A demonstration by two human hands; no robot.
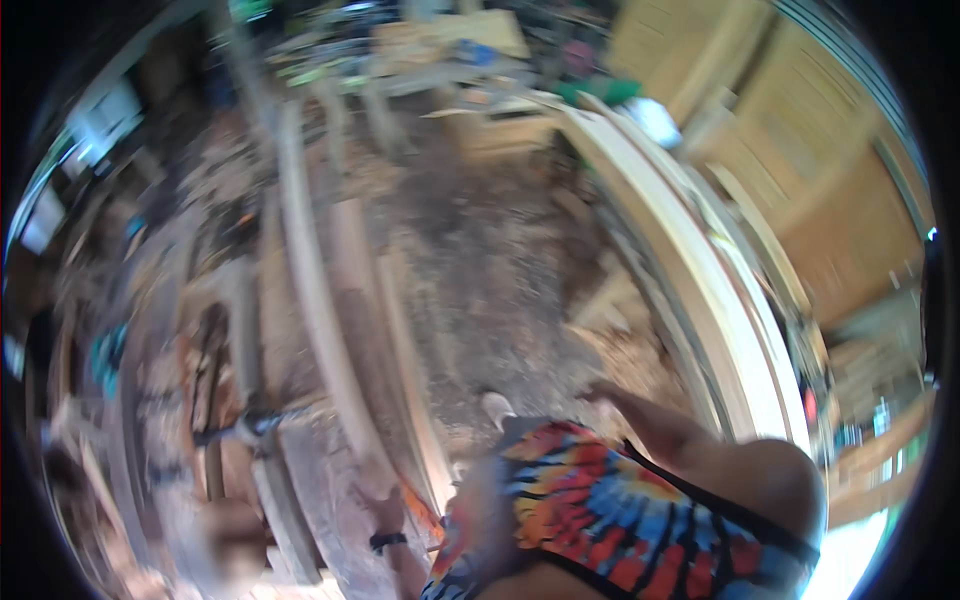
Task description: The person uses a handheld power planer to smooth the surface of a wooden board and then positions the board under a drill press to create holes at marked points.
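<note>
The picture is smeared by motion. My left hand [380,512], with a dark band at its wrist, is at the near end of a long pale wooden strip [318,270]. It appears closed round that end, though the blur softens the fingers. The strip stretches away from me toward the far workbench. My right hand [603,393] hangs out in front of my body at the right, over the shavings. Nothing shows in it, and its blurred fingers look loosely apart.
Long pale boards [690,260] lie stacked along the right, with wood shavings [640,355] beside them. Wooden panelled doors [790,110] lean behind. A cluttered workbench [440,45] stands at the far end. Timber frames and a clamp [255,422] crowd the left.
</note>
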